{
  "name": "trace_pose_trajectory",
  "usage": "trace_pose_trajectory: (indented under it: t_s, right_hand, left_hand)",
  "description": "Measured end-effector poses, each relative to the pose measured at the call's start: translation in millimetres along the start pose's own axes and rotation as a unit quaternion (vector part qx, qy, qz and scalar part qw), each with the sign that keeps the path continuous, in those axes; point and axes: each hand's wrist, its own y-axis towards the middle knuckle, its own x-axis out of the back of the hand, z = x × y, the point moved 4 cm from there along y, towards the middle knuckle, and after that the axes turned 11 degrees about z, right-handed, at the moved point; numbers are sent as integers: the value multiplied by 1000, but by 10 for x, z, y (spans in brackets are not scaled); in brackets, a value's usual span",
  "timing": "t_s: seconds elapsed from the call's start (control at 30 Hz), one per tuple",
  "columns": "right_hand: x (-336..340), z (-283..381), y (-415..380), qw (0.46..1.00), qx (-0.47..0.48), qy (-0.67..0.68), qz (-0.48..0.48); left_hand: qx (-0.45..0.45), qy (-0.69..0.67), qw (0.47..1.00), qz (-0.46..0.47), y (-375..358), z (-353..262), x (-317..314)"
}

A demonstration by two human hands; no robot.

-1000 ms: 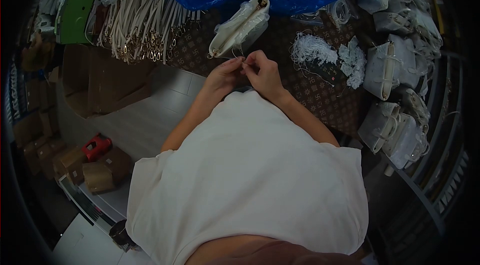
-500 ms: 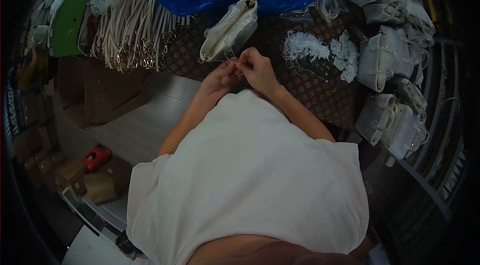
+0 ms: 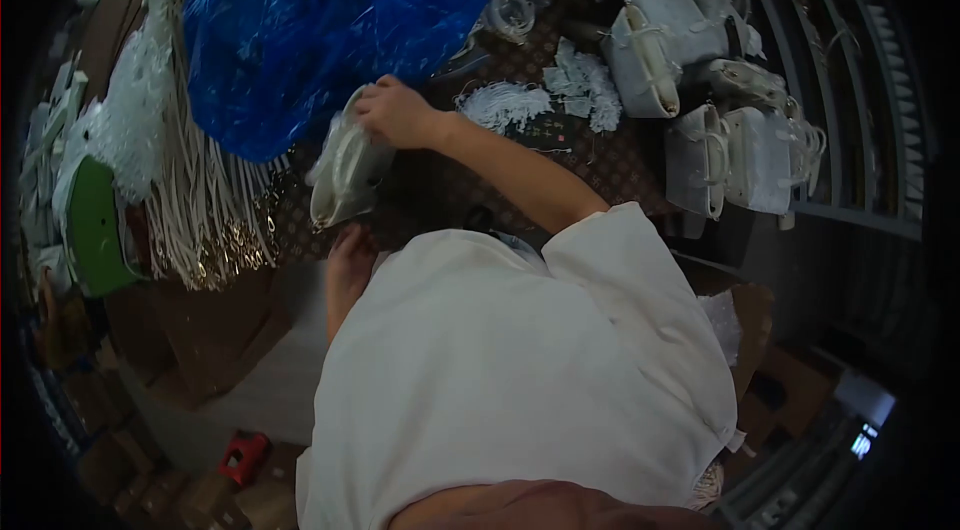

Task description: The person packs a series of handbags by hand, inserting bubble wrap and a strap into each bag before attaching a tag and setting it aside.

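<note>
- The white bag (image 3: pixel 343 175) sits on the patterned table (image 3: pixel 425 205), beside the blue plastic (image 3: pixel 300 30).
- Your right hand (image 3: pixel 398 115) grips its far end; your left (image 3: pixel 350 255) is near the other (hold unclear).
- Likely light, soft-sided; pinch its firmer rim.

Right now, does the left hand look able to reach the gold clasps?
Likely yes: the left hand is just right of the gold clasps, with no object visible standing between them.
</note>
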Motion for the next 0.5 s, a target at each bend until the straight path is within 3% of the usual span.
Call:
trace_pose_trajectory:
  t_s: [0.07, 0.17, 0.3, 0.37, 0.4, 0.43, 0.5]
  right_hand:
    - [91, 141, -119, 999, 3, -42, 6]
    - [402, 178, -421, 999, -27, 30, -18]
    - [1429, -334, -1175, 950, -262, 57, -161]
    - [1913, -668, -1746, 864, -432, 139, -217]
    - [2123, -777, -2012, 808, -458, 239, -284]
    - [2308, -969, -2340, 770, -519, 235, -288]
    - [2621, -1256, -2926, 714, -537, 257, -369]
  left_hand:
    - [-2, 18, 1000, 23, 38, -13, 36]
    - [26, 21, 998, 49, 80, 5, -10]
    - [34, 28, 999, 21, 133, 0, 53]
    - [48, 32, 998, 30, 192, 33, -2]
    - [45, 47, 998, -1, 180, 30, -103]
    - [42, 62, 997, -31, 192, 27, -172]
    - [42, 65, 997, -31, 272, 47, -253]
